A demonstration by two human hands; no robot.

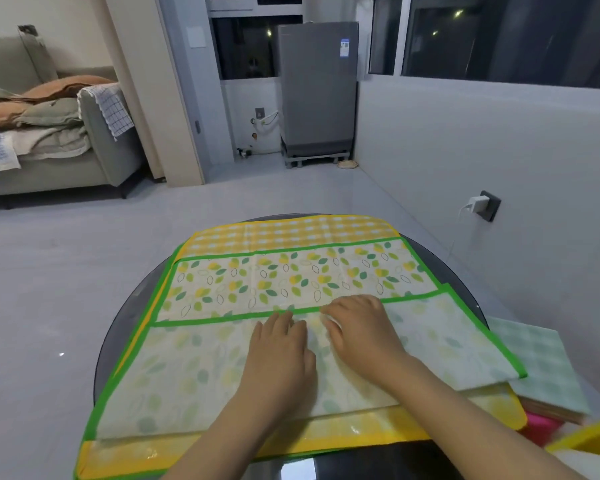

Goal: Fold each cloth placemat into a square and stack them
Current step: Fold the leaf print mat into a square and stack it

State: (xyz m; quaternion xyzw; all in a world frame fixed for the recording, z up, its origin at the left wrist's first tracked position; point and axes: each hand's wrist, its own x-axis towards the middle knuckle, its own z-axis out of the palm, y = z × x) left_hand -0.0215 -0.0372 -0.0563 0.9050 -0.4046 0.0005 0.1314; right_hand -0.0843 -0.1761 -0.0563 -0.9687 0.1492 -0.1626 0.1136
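Green-bordered leaf-print placemat lies on the round dark surface over a yellow checked one, its near half folded up, left hand and right hand pressing flat, seemingly ready for a crosswise fold.

Leaf placemat: near half folded over, pale underside up
Left hand: flat on fold
Right hand: fingers curled at green edge
Checked placemat: underneath, on round table
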